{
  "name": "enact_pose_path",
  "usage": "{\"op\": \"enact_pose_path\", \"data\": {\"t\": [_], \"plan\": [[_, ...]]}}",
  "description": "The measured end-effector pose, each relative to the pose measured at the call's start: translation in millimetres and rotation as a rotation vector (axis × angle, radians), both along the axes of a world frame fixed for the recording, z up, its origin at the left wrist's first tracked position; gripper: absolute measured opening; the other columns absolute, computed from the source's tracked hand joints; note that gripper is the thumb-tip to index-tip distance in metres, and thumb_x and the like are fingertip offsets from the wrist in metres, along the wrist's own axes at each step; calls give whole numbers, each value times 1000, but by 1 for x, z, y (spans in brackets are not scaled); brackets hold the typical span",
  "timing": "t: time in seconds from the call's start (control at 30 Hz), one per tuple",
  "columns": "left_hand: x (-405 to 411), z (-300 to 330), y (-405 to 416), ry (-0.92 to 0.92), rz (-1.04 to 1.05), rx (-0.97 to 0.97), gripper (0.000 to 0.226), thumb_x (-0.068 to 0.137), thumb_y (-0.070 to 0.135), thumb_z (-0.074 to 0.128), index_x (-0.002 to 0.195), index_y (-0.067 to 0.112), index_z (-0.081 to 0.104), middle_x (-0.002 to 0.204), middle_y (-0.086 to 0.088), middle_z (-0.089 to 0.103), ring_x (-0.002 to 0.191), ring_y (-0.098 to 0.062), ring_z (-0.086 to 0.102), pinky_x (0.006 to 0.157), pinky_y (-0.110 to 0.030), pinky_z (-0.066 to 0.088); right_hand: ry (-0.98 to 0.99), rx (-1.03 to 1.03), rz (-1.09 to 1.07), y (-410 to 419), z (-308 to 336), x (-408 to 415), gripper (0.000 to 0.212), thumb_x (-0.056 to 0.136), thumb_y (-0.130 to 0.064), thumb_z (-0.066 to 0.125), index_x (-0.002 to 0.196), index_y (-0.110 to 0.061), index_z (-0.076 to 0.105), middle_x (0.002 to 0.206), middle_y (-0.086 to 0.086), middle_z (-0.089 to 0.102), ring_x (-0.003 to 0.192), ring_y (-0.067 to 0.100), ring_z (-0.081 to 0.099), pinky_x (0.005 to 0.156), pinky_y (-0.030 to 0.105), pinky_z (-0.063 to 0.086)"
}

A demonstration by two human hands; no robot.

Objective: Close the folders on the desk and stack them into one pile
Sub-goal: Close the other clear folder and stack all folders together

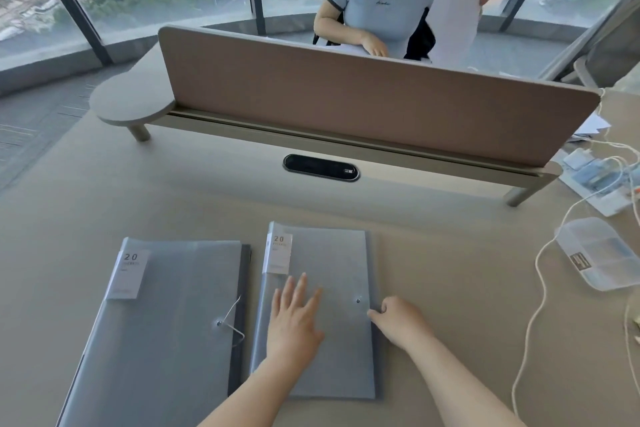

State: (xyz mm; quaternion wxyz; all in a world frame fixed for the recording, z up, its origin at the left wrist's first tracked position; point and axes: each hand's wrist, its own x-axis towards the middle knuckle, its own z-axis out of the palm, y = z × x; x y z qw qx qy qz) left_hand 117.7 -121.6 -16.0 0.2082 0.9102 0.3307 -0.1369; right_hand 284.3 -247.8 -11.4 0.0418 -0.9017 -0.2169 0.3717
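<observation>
Two grey translucent folders lying flat on the desk point(433, 270), side by side and just apart. Right folder point(332, 267) near the desk's middle, cover down, long axis running away from the wearer, spine and "20" label point(278, 253) at the far left. Left folder point(166, 329) lying with the same long axis but tilted a little, near end swung left, its elastic loop point(232, 321) hooked at the button near the right edge.

Left hand point(294, 319) spread flat, fingers apart, pressing on the right folder's cover. Right hand point(398, 321) curled at that folder's right edge beside the small button point(358, 301), fingertips drawn together in a pinch; whether on the edge itself or on an elastic, cannot tell.

Probably light, thin plastic covers, smooth and slippery against each other, flexing when lifted by one corner (sleeves inside likely to sag). Best taken along the spine or with both long edges pinched, kept level. Stacking likely easiest by sliding one over the other, spines matched, so the pile sits square.

Off to the right, a clear plastic box point(599, 256) and a white cable point(540, 295), well apart from the folders.
</observation>
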Motion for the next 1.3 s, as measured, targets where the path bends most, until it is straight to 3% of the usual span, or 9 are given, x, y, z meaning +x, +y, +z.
{"op": "enact_pose_path", "data": {"t": [0.2, 0.33, 0.47, 0.6, 0.67, 0.8, 1.13, 1.23, 1.3], "plan": [[7, -12, -4, 54, -75, -16, 82, 88, 50, 61, 154, 37, 15, 167, 1, -7, 152, -27, -11, 123, -47, -4, 144, -210, 6, 4, 21, 19, 34, 80, -29, 61, 49, -16, 57, 51, -4, 53, 58, 21, 56, 52, 23, 37], [7, -13, -2, 51, -80, -15, 82, 87, 51, 62, 154, 39, 16, 167, 2, -6, 153, -27, -10, 123, -47, -2, 274, -82, -280, 9, 22, 28, 31, 85, -20, 54, 55, -17, 55, 50, -1, 45, 40, 16, 32, 43, 17, 25], [5, -14, -2, 40, -73, -18, 83, 85, 51, 64, 153, 42, 17, 167, 2, -4, 153, -26, -7, 123, -47, -1, 198, 40, -357, 27, 11, 27, 25, 83, -12, 50, 61, -13, 60, 56, 5, 54, 40, 18, 37, 44, 19, 27], [5, -14, -1, 28, -73, -9, 83, 84, 50, 66, 152, 42, 20, 167, 2, -1, 153, -26, -5, 123, -46, -2, 82, 23, -186, 51, 1, 23, 28, 90, -15, 45, 94, -3, 70, 95, 21, 73, 73, 29, 65, 61, 27, 42], [5, -14, -1, 19, -69, -10, 81, 83, 49, 66, 151, 42, 22, 167, 2, 0, 153, -25, -4, 123, -45, -2, 26, 14, -46, 63, -4, 17, 33, 93, -17, 43, 102, -1, 70, 111, 20, 70, 100, 33, 66, 76, 29, 46], [4, -15, 0, 9, -67, -17, 79, 85, 52, 64, 151, 43, 21, 167, 3, 1, 153, -25, -4, 122, -45, -3, -38, 9, 153, 75, -7, -2, 34, 97, -26, 45, 107, -5, 69, 117, 16, 69, 110, 32, 64, 86, 31, 48], [3, -15, 0, 22, -67, -2, 80, 84, 56, 63, 151, 42, 22, 167, 3, 0, 153, -24, -3, 122, -44, 1, -41, 7, 228, 40, -3, -25, 26, 96, -26, 47, 88, -11, 66, 105, 14, 71, 101, 32, 65, 71, 29, 40], [3, -15, 0, 30, -72, 2, 80, 84, 57, 62, 151, 42, 21, 167, 3, -1, 153, -24, -4, 123, -44, 1, 1, -9, 156, 26, 0, -22, 35, 95, -22, 44, 60, -17, 45, 70, 5, 58, 81, 31, 59, 57, 29, 34], [3, -15, 0, 34, -70, 2, 80, 84, 57, 62, 151, 43, 21, 167, 4, -2, 153, -24, -4, 123, -44, 1, 2, -30, 103, 20, 3, -17, 36, 92, -19, 42, 57, -16, 41, 58, 0, 46, 70, 28, 52, 50, 29, 31]]}}
